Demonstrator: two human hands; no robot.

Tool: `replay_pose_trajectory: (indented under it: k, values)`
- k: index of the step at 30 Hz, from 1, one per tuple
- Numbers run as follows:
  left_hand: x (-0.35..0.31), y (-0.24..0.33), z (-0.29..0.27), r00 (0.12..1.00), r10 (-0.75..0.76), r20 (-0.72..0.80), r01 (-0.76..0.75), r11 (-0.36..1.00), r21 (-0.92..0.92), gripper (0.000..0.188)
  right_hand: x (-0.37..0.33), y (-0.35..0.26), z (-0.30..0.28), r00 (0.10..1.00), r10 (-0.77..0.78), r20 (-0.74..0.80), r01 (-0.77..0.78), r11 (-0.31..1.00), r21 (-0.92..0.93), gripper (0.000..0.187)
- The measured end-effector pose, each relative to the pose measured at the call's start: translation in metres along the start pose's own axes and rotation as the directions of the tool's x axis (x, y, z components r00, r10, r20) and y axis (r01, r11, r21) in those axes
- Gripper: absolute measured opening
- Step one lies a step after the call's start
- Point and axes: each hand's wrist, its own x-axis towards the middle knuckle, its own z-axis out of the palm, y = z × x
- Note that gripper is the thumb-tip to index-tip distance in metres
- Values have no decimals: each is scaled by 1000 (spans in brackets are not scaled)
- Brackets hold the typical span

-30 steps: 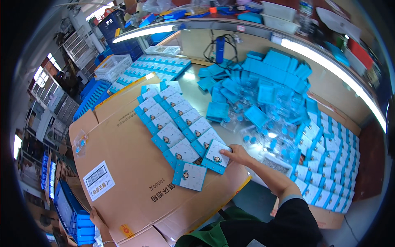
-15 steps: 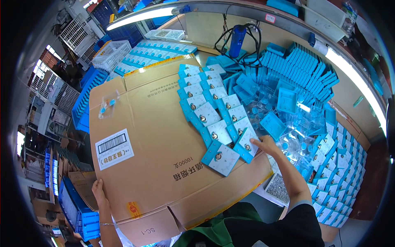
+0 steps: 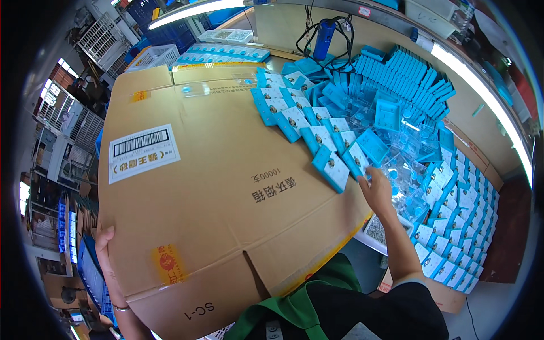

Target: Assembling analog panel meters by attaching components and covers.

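A big brown cardboard sheet (image 3: 215,130), a flattened carton with a white label, lies tilted in front of me. My left hand (image 3: 105,249) grips its left edge, with the fingers partly hidden under it. Toward its right side lie overlapping rows of small blue boxes with white tops (image 3: 294,120), each with a round metallic piece. My right hand (image 3: 377,192) is at the lower right end of these rows, thumb and forefinger apart, its fingertips touching the nearest box (image 3: 357,158). Clear packets with blue dots (image 3: 195,89) rest near the sheet's far edge.
Beyond the boxes are a heap of blue trays and clear plastic pieces (image 3: 408,170) and stacked blue trays (image 3: 405,85). More white-topped boxes (image 3: 453,226) stand in rows at right. A bin of small metal parts (image 3: 376,231) sits by my right forearm. A lamp tube (image 3: 481,96) hangs above.
The cardboard sheet's left side has risen and come closer. The boxes on it have shifted right and away from me, and the clear packets have slid toward the far edge. Both hands moved along.
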Motion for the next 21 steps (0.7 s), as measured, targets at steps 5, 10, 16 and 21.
replay_pose_trajectory:
  k: [5,10,16,21]
  values:
    - [-7,11,14,987,148,54,-151,987,62,58,-99,-36,-48,555,484,676,-731,672,119,56]
    - [-34,36,15,969,235,80,-238,971,23,51,-158,-60,-37,407,112,907,-873,-245,422,52]
    - [-50,55,11,980,173,102,-181,981,75,51,-153,-83,-10,523,255,813,-673,-462,578,30]
    - [-73,59,-10,975,195,106,-202,977,62,49,-173,-102,11,493,215,843,-713,-456,533,33]
